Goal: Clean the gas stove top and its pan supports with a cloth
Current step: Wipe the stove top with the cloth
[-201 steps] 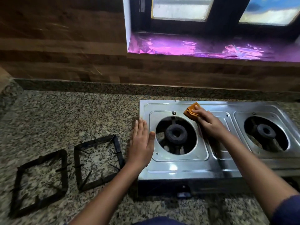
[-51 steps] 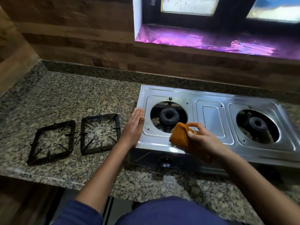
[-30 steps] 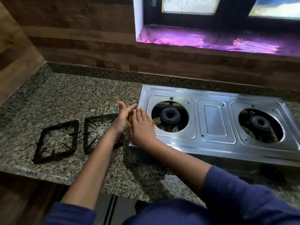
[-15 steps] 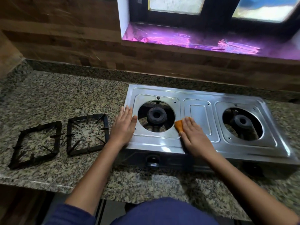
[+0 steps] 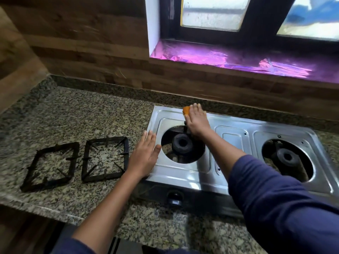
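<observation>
The stove (image 5: 183, 178) sits on the right part of the counter (image 5: 82, 114). The right hand (image 5: 197, 121) presses an orange cloth (image 5: 186, 110) under flat fingers on the stove's back rim, behind the left burner (image 5: 181, 143). The left hand (image 5: 145, 158) rests flat and released on the stove's left edge. Two black pan supports (image 5: 50, 165) (image 5: 105, 159) lie side by side near the counter's front edge.

Navy-blue sleeves (image 5: 275, 198); left hand (image 5: 145, 156), right hand (image 5: 197, 121) bare.
</observation>
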`<state>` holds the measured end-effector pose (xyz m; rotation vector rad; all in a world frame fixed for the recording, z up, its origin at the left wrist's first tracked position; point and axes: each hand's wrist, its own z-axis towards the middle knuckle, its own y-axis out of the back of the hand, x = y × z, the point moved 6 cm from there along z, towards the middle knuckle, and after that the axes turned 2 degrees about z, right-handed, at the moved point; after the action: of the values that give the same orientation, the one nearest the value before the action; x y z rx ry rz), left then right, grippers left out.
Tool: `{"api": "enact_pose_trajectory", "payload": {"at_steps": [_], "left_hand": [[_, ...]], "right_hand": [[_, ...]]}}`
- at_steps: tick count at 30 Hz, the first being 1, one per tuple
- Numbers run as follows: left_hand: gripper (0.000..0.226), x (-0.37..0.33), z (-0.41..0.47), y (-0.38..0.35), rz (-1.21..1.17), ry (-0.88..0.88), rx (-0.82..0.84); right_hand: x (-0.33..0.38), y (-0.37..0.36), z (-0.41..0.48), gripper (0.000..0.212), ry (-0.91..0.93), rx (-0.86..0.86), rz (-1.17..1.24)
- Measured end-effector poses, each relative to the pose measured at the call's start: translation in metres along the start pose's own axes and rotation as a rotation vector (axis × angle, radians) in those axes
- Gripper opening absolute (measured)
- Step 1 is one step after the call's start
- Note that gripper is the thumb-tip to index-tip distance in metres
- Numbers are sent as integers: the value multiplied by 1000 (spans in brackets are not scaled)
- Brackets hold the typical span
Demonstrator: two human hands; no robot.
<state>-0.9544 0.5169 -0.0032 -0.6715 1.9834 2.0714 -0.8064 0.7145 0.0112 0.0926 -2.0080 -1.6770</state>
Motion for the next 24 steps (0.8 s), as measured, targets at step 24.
{"api": "enact_pose_trajectory", "payload": {"at_steps": [24], "left_hand": [[89, 4, 2, -1, -100, 27, -4]], "right_hand": [[-54, -3, -27, 53, -147, -263, 194]]}}
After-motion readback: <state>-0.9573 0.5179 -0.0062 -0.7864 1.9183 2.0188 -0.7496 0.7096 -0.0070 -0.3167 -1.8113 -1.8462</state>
